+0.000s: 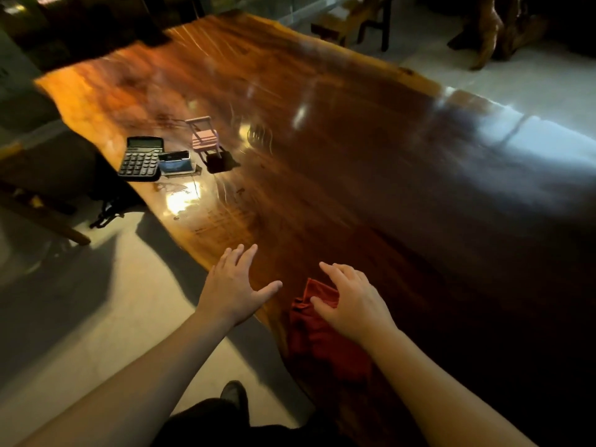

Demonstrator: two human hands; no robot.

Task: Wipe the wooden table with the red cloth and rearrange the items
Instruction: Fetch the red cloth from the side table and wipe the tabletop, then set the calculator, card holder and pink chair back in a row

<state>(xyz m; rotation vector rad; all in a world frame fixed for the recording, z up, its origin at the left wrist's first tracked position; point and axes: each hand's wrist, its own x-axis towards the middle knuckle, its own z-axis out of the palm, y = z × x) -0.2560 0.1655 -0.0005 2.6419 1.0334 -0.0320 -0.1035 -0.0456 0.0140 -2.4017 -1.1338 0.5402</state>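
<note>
Two hands out over the near edge of the wooden surface (354, 162). Far left, a calculator (141, 159) sits by the edge, a small card box (175, 162) just beside it, then a tiny pink chair (205, 138). Left hand (233, 290) spread flat, fingers (248, 256) apart, holding nothing. Right hand (351, 301) hovers above the red cloth (317, 337), fingers loosely splayed, thumb touching the crumpled fabric, no grip on it. Cloth lies bunched near the edge.

One calculator (141, 157), one red cloth (322, 333), one miniature pink chair (205, 137)
</note>
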